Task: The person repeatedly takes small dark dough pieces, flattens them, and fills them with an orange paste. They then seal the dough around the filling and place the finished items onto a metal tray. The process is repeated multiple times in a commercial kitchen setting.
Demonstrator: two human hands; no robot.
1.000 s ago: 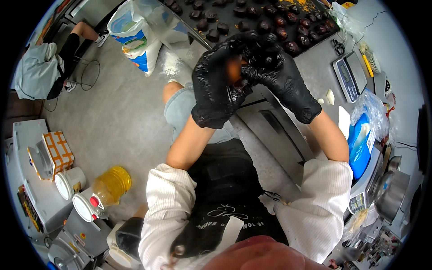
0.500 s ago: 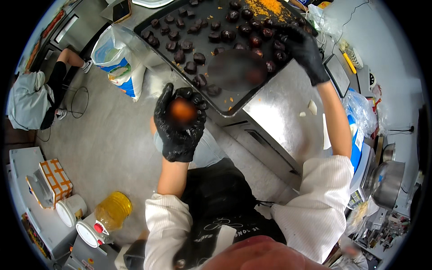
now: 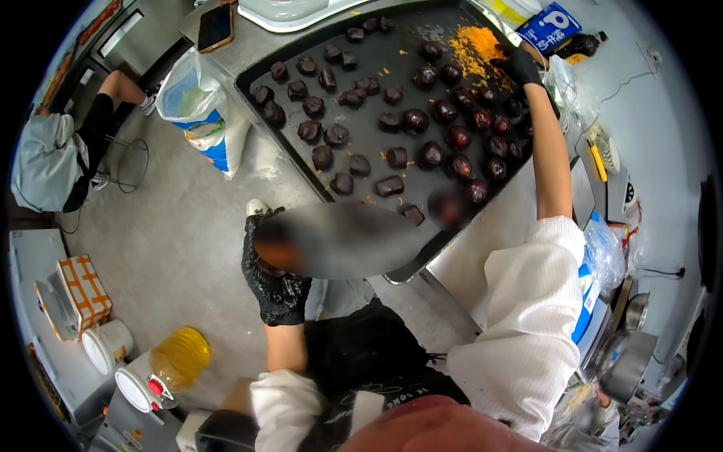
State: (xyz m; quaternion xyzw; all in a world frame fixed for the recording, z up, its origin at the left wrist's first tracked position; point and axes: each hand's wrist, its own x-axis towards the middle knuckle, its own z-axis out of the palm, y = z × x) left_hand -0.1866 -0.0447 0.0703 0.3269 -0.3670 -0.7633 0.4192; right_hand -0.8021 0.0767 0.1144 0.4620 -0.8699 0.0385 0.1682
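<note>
My left hand (image 3: 282, 303), in a wet black glove, is cupped beside the tray's near left edge. It holds an orange-brown lump (image 3: 277, 252); a blurred patch hides most of it and some fingers. My right hand (image 3: 521, 66), also black-gloved, reaches to the tray's far right corner. Its fingertips are drawn together at the edge of a heap of orange shreds (image 3: 476, 47). Glossy dark red-brown balls (image 3: 458, 138) crowd the right side of the dark baking tray (image 3: 316, 47). Duller dark brown lumps (image 3: 337, 135) are spread over its left and middle.
A phone (image 3: 216, 27) and a white tray (image 3: 290, 13) lie beyond the baking tray. An open flour-like sack (image 3: 203, 113) stands on the floor at left, near a seated person (image 3: 53, 166). An oil jug (image 3: 181, 358) and a white bucket (image 3: 105, 346) are at lower left.
My right hand has gone from above the dark balls to the orange shreds. The view has shifted, so the tray sits lower in it. The lump stays in my left hand.
</note>
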